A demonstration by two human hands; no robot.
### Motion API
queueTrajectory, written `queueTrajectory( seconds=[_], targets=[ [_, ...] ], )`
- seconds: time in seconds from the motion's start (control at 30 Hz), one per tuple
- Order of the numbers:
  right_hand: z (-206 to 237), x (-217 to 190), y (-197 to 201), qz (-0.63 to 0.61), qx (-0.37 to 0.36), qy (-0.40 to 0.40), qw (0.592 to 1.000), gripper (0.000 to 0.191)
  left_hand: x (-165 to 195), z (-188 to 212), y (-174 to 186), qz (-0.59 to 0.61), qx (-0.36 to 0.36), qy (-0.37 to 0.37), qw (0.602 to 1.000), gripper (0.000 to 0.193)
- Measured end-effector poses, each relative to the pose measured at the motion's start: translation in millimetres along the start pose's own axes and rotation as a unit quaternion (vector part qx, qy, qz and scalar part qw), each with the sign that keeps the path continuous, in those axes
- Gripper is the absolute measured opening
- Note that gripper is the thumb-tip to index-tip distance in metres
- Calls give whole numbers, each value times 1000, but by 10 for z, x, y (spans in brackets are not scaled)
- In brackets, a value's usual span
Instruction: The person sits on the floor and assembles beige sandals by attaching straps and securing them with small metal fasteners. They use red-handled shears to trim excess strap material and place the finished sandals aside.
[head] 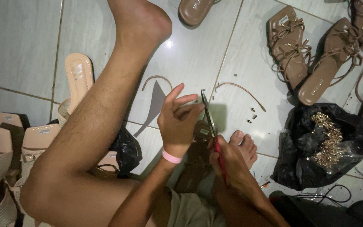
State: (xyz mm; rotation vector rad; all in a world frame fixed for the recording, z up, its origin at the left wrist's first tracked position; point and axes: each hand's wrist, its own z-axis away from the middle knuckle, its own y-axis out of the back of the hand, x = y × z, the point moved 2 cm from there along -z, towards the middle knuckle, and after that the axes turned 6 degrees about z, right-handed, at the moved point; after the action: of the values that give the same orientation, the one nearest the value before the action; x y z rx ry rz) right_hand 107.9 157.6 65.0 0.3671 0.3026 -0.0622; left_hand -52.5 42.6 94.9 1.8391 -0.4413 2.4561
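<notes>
Near the centre of the frame, the left hand (176, 122), with a pink wristband (171, 157), has its fingers partly curled and its thumb raised, pinching something small against a brown sandal (198, 138) that lies mostly hidden beneath both hands. What the fingertips pinch cannot be told. The right hand (227, 162), just right of it, is closed around the red handles of a pair of scissors (210, 120), blades pointing up toward the frame's top. A black bag of gold metal fittings (326, 141) sits at the right. Finished brown strappy sandals (307, 54) lie at upper right, beige sandals (17, 147) at the left, and cut strap pieces (242, 90) on the tiled floor (17, 46) above the hands
</notes>
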Motion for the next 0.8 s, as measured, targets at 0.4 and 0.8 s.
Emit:
queueTrajectory(
  seconds=[0.4, 0.8],
  targets=[
    [12, 5, 61, 304, 166, 265, 900, 37, -91, -100, 147, -106, -33, -70, 991, 32],
    [269, -221, -10, 344, 280, 314, 839, 34, 27, -90, 73, -40, -37, 19, 998, 66]
  ],
)
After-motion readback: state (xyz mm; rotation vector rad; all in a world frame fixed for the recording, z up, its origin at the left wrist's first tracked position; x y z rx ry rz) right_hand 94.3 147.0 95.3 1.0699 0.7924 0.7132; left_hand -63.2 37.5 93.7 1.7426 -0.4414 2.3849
